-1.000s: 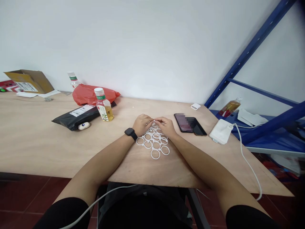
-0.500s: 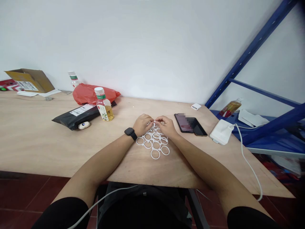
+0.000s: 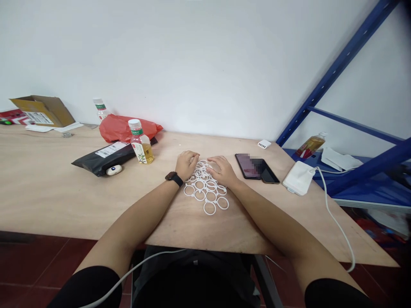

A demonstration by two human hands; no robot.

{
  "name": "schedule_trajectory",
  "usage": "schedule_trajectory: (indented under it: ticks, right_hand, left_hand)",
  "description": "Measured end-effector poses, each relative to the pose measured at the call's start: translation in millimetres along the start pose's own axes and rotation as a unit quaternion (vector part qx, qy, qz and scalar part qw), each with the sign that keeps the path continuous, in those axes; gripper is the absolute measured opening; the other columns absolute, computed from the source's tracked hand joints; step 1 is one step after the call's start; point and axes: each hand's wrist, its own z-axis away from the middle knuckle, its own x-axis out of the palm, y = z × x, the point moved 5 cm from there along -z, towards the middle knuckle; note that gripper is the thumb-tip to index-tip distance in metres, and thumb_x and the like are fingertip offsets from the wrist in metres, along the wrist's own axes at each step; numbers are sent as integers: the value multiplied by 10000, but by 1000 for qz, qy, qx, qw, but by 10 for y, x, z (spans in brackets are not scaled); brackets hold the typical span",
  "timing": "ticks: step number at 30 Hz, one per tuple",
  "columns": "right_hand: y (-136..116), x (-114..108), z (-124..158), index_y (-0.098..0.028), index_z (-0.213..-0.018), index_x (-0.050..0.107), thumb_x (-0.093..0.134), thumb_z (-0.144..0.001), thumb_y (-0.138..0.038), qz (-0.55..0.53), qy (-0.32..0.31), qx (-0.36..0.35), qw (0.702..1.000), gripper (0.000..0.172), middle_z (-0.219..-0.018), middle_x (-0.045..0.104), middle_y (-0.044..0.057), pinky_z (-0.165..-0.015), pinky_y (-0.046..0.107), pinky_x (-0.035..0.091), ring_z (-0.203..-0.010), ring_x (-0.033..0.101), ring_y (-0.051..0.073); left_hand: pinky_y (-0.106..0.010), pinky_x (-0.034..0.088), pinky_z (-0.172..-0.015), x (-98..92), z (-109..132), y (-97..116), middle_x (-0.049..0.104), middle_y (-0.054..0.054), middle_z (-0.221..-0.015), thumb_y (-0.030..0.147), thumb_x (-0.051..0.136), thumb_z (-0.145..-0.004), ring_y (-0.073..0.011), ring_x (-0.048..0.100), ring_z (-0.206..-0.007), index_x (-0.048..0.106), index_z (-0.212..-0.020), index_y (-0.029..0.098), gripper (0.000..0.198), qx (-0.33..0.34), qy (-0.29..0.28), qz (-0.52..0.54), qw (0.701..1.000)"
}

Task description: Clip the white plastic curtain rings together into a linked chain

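Several white plastic rings (image 3: pixel 209 208), joined edge to edge, lie in a cluster on the wooden table. My left hand (image 3: pixel 187 164), with a dark watch (image 3: pixel 174 177) on its wrist, rests at the cluster's upper left side. Its fingers are apart and hold nothing. On the opposite side my right hand (image 3: pixel 222 171) is spread over the upper right rings, thumb and fingers apart, also holding nothing. Between the hands the far rings show; some overlap, and the hands cover part of them.
Right of the hands lie two phones (image 3: pixel 269 171) and a white power bank (image 3: pixel 298 178) with a cable. To the left are a drink bottle (image 3: pixel 141 143), a black parcel bag (image 3: pixel 96 159), a white case (image 3: pixel 114 170) and a red bag (image 3: pixel 120 127). A blue metal frame (image 3: pixel 356 126) stands at right.
The fingertips, which met in a pinch at the far end of the rings, have come apart. My left hand has moved left and both hands have let go of the rings.
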Motion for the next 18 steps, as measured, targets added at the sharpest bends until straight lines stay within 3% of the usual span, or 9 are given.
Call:
schedule_trajectory:
  ticks: [2, 6, 10, 18]
  right_hand:
    - [47, 49, -1, -214, -1150, 629, 589, -901, -376, 17, -33, -2, 999, 300, -1099, 685, 90, -949, 442, 458, -1041, 593, 254]
    - [236, 135, 7, -198, -1160, 640, 519, -939, -337, 37, -60, 41, 997, 288, -1149, 681, 100, -978, 441, 439, -1076, 589, 252]
    - [404, 219, 33, -204, -1169, 654, 471, -953, -284, 41, -91, 78, 992, 294, -1189, 678, 98, -1003, 434, 425, -1109, 597, 243]
    - [404, 276, 52, -223, -1129, 681, 546, -905, -239, 49, -135, 94, 985, 262, -1132, 707, 79, -963, 411, 451, -1066, 621, 240]
  left_hand:
    - [-371, 467, -913, 9, -2, -110, 716, -60, -972, 290, 469, -948, -200, 627, -947, 688, -911, 198, 240, -42, 4, -8, 999]
    - [-378, 470, -931, 149, 38, -233, 714, -76, -1022, 331, 524, -904, -223, 627, -975, 717, -951, 199, 238, -88, -79, -64, 991]
    - [-393, 479, -887, 260, 87, -187, 731, -63, -994, 389, 546, -885, -237, 634, -935, 730, -958, 228, 254, -58, -142, -92, 984]
    - [-467, 385, -977, 247, 89, -100, 742, -57, -955, 469, 571, -858, -254, 628, -961, 740, -902, 244, 285, -65, -167, -67, 981]
